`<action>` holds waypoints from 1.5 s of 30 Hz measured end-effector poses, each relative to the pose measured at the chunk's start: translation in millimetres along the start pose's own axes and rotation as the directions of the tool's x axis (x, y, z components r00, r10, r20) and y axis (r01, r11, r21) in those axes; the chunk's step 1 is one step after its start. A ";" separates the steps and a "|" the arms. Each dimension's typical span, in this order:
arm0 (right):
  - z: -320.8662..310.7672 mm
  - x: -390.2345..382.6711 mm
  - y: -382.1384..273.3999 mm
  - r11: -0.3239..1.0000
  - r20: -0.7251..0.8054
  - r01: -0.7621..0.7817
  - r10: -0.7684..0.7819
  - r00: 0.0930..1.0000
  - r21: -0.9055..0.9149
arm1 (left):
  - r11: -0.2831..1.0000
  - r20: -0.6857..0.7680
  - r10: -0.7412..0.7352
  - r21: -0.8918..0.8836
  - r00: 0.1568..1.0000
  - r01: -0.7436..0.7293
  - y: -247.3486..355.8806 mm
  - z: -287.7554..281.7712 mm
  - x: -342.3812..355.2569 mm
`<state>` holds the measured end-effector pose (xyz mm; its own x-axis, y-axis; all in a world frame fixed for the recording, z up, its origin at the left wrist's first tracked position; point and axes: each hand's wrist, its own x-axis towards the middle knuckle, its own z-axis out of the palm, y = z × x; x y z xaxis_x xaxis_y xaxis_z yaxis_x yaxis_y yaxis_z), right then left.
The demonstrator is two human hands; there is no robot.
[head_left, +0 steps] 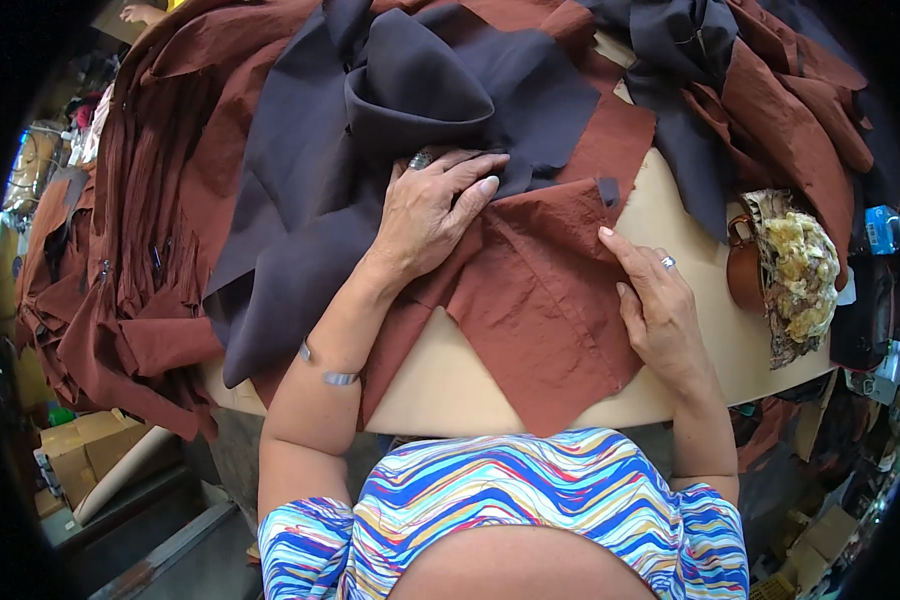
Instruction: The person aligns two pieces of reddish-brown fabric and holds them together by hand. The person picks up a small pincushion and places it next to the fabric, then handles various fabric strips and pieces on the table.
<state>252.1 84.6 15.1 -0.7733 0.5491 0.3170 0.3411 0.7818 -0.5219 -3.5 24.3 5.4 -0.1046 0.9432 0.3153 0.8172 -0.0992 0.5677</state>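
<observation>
A reddish-brown piece of thin leather-like material (550, 300) lies creased on the table in front of me, its pointed end toward my body. Its upper edge is partly folded and shows a small dark patch. My left hand (435, 205) rests palm down where this piece meets a dark grey sheet (310, 190); its fingers are stretched to the right, with the thumb alongside. My right hand (660, 305) touches the brown piece's right edge with the extended index fingertip. Its thumb is apart from that finger, and the other fingers curl beneath.
The pale curved table (435, 375) carries more brown material (160, 200) at left and a dark bundle (670, 80) at upper right. A rough yellowish lump (805, 275) stands near the right edge, beside a blue-labelled bottle (882, 230). A cardboard box (95, 455) sits lower left.
</observation>
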 end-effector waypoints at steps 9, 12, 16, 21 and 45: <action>-1.6 0.3 1.4 1.000 0.002 0.021 -0.021 1.000 -0.007 | 0.998 0.002 0.006 -0.055 1.000 -0.006 -1.3 0.0 2.5; -2.8 -0.8 1.4 1.000 0.009 -0.001 0.001 1.000 0.009 | 1.000 0.001 0.007 -0.013 1.000 -0.007 -2.1 -0.1 1.6; -1.5 -0.9 1.5 1.000 0.011 -0.002 0.002 1.000 0.029 | 1.000 0.001 0.009 0.014 1.000 -0.009 -2.9 0.6 -0.3; -2.4 -0.1 -0.4 1.000 0.020 0.003 -0.003 1.000 -0.008 | 1.000 -0.001 0.016 -0.011 1.000 -0.016 -3.1 1.1 0.6; -3.9 -20.5 -13.5 0.952 0.067 -0.248 0.239 0.969 0.182 | 0.952 -0.220 0.201 0.271 0.955 -0.138 35.4 -15.2 -3.3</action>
<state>265.4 64.0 18.8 -0.7035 0.6989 0.1289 0.4187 0.5542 -0.7194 17.1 12.9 36.0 -0.0599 0.8107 0.5824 0.9467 -0.1388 0.2907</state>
